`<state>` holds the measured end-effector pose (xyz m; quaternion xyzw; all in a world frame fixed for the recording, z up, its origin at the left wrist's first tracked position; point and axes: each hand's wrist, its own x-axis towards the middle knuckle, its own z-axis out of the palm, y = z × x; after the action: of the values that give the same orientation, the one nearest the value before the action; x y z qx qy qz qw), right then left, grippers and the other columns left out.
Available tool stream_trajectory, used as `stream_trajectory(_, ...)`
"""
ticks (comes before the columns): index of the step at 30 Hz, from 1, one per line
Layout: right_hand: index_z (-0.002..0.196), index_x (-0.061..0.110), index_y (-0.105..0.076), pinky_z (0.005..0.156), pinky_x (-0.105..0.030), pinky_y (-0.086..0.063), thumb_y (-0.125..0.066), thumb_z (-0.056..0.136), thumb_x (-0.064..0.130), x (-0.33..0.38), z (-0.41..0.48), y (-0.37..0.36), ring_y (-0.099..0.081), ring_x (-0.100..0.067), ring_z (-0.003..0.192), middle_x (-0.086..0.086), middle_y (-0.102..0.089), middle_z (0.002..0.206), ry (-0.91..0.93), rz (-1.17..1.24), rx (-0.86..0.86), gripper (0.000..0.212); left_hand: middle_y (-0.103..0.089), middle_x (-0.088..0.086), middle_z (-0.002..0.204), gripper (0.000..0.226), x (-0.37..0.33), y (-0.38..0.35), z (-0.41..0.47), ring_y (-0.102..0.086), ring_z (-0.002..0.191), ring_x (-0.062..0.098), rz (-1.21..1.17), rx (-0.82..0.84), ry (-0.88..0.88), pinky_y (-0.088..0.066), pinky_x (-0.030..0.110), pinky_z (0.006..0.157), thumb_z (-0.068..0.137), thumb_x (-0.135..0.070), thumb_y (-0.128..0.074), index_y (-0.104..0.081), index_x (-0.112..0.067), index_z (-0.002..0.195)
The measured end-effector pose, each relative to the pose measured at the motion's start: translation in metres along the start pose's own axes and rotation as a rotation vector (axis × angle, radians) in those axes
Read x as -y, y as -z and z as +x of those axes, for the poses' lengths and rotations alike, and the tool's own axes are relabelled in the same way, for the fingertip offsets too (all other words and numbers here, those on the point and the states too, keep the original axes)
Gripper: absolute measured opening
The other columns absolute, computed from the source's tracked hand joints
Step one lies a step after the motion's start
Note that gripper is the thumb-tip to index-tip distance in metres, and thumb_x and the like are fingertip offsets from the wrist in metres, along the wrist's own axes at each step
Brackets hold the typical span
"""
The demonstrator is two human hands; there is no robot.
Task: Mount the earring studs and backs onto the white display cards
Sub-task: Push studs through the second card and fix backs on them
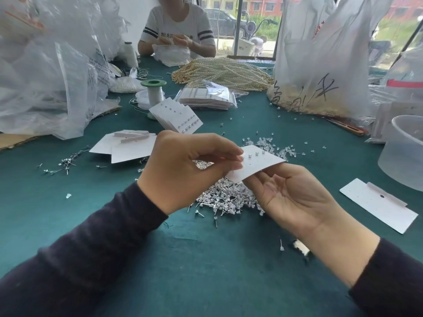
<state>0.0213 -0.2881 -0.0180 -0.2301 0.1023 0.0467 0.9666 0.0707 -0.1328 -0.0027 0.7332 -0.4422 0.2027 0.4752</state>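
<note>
Just above the pile of earring studs [225,197], the left hand [190,165] is pinching the left edge of a white display card [263,164] with curled fingertips. The right hand [293,195], palm up over the pile's right side, is gripping the card from beneath.

Matt green cloth over the table [206,259]. Smooth, matt white paper card [258,164]. Shiny metal studs [224,197]; clear plastic backs [274,148]. Thin, glossy, see-through plastic bags [45,76]. Frosted plastic tub [402,154]. Glossy pearls [224,72].
</note>
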Motion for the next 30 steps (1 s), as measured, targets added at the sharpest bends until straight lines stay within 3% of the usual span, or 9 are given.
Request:
stream_trajectory(3, 0.093, -0.013, -0.062, 0.064, -0.038, -0.058, -0.047, 0.079, 0.001, 0.001, 0.0, -0.001, -0.07, -0.031, 0.075, -0.023, -0.069, 0.089, -0.003, 0.013, -0.01, 0.024, -0.071, -0.004, 0.078, 0.015, -0.002, -0.001, 0.0, -0.067, 0.074, -0.002, 0.066, 0.021, -0.045, -0.05, 0.008, 0.07, 0.068, -0.011, -0.077, -0.073, -0.008, 0.082)
stream_trajectory(8, 0.114, -0.012, -0.054, 0.063, -0.038, -0.059, -0.046, 0.085, 0.002, 0.004, 0.001, 0.002, -0.064, -0.032, 0.096, -0.025, -0.065, 0.101, -0.005, 0.093, -0.044, 0.033, -0.071, -0.002, 0.09, 0.047, -0.004, 0.002, -0.001, -0.068, 0.081, 0.001, 0.026, 0.127, -0.078, -0.052, 0.015, 0.077, 0.061, -0.032, -0.08, -0.064, -0.015, 0.101)
stream_trajectory(10, 0.1, -0.008, -0.057, 0.061, -0.036, -0.059, -0.048, 0.083, 0.002, 0.005, 0.0, 0.0, -0.067, -0.031, 0.084, -0.022, -0.066, 0.088, 0.016, 0.073, -0.035, 0.022, -0.072, -0.001, 0.087, 0.034, -0.003, 0.0, -0.001, -0.068, 0.077, 0.003, 0.062, 0.081, -0.083, -0.053, 0.015, 0.073, 0.068, -0.024, -0.078, -0.065, -0.016, 0.099)
stream_trajectory(12, 0.088, -0.003, -0.057, 0.067, -0.035, -0.059, -0.053, 0.077, 0.003, 0.004, -0.002, -0.001, -0.068, -0.027, 0.074, -0.018, -0.064, 0.082, 0.078, -0.018, -0.014, 0.013, -0.072, -0.005, 0.081, 0.023, -0.002, -0.002, 0.0, -0.068, 0.07, 0.0, -0.019, -0.024, 0.039, -0.053, 0.013, 0.066, 0.071, -0.017, -0.074, -0.069, -0.018, 0.093)
stream_trajectory(15, 0.094, 0.004, -0.055, 0.065, -0.031, -0.058, -0.06, 0.078, 0.006, 0.003, -0.003, 0.0, -0.067, -0.023, 0.074, -0.013, -0.062, 0.085, 0.371, -0.447, 0.023, 0.017, -0.073, -0.003, 0.071, 0.013, 0.002, 0.001, 0.005, -0.07, 0.069, 0.012, -0.453, -0.119, 0.413, -0.056, 0.023, 0.065, 0.06, -0.017, -0.075, -0.075, -0.019, 0.073)
stream_trajectory(18, 0.097, 0.015, -0.052, 0.065, -0.024, -0.055, -0.063, 0.082, 0.005, 0.003, -0.008, 0.002, -0.061, -0.012, 0.077, 0.0, -0.057, 0.087, 1.077, -1.31, 0.022, 0.021, -0.073, 0.006, 0.067, 0.007, 0.011, 0.003, 0.008, -0.071, 0.066, 0.019, -0.913, -0.159, 0.783, -0.057, 0.026, 0.059, 0.053, -0.009, -0.069, -0.072, -0.009, 0.059)
stream_trajectory(21, 0.095, 0.001, -0.06, 0.073, -0.023, -0.048, -0.066, 0.079, 0.005, -0.008, -0.007, 0.002, -0.055, -0.015, 0.081, -0.004, -0.055, 0.09, 1.483, -1.732, 0.09, 0.018, -0.071, 0.008, 0.063, 0.006, 0.009, -0.001, 0.008, -0.069, 0.059, 0.016, -1.0, -0.18, 0.908, -0.054, 0.022, 0.052, 0.054, -0.005, -0.066, -0.071, -0.005, 0.057)
stream_trajectory(25, 0.091, 0.002, -0.065, 0.084, -0.021, -0.038, -0.071, 0.073, 0.003, -0.025, 0.001, -0.002, -0.054, -0.024, 0.085, -0.012, -0.057, 0.091, 1.532, -1.828, -0.05, 0.018, -0.07, 0.007, 0.06, 0.008, 0.005, -0.008, 0.005, -0.067, 0.054, 0.014, -0.977, -0.156, 0.929, -0.054, 0.02, 0.05, 0.053, -0.006, -0.068, -0.071, -0.004, 0.059)
stream_trajectory(30, 0.08, 0.002, -0.068, 0.077, -0.017, -0.034, -0.071, 0.074, 0.006, -0.024, 0.002, 0.001, -0.051, -0.022, 0.079, -0.011, -0.057, 0.087, 1.511, -1.83, -0.149, 0.008, -0.07, 0.007, 0.061, 0.01, 0.004, -0.012, 0.005, -0.066, 0.056, 0.015, -0.932, -0.146, 0.905, -0.058, 0.025, 0.056, 0.049, -0.008, -0.069, -0.072, -0.006, 0.058)
